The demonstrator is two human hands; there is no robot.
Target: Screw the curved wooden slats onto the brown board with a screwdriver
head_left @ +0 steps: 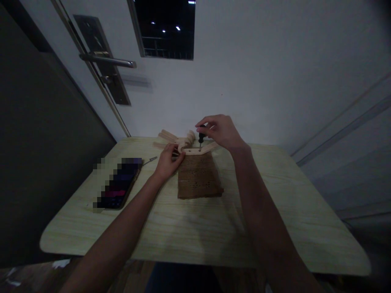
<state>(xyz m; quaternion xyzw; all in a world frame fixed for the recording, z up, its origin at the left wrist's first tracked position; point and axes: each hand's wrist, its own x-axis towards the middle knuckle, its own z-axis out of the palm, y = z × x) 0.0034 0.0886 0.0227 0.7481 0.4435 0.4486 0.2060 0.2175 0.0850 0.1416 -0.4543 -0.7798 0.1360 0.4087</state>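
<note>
My right hand point(220, 131) is closed on the black handle of a small screwdriver point(201, 137), held upright with its tip on a pale wooden strip point(195, 151). That strip lies along the far edge of a dark brown board with several holes point(198, 176). My left hand point(167, 161) presses its fingers against the left end of the pale strip, holding it down. More pale wooden pieces point(180, 139) lie just behind the two hands.
A phone point(120, 183) lies on the light wooden table point(189, 228) to the left, with a loose screw point(150, 161) beside it. A white wall and a door with a metal lever handle point(108, 61) stand behind the table.
</note>
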